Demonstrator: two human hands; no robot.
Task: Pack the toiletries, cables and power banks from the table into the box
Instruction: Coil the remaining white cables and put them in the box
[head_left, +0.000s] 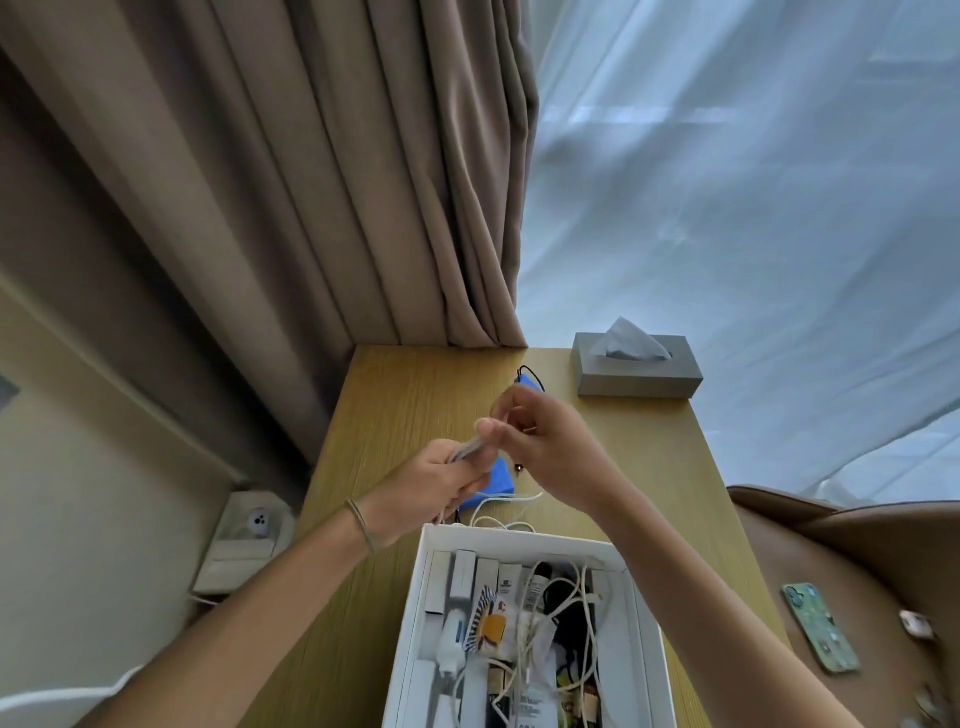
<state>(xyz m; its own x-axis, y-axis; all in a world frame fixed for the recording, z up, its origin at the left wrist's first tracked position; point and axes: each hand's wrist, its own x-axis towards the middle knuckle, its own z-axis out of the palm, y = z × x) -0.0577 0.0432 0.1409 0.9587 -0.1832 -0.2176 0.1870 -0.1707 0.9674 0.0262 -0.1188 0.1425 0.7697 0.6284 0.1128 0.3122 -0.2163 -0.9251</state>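
Cable being gathered above the bench, box waiting just below.

Both hands are up over the bench (395, 395): the left hand (441, 480) grips a bunched white cable (467, 449), the right hand (540, 441) pinches its end, tail trailing toward the box (647, 623). Looks like coiling; next, lower the bundle into the crowded box. A blue power bank (501, 480) lies under the hands, unpacked.

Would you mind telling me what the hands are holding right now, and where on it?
Both hands grip a white cable: left hand around its bunched loops, right hand pinching the end above them.
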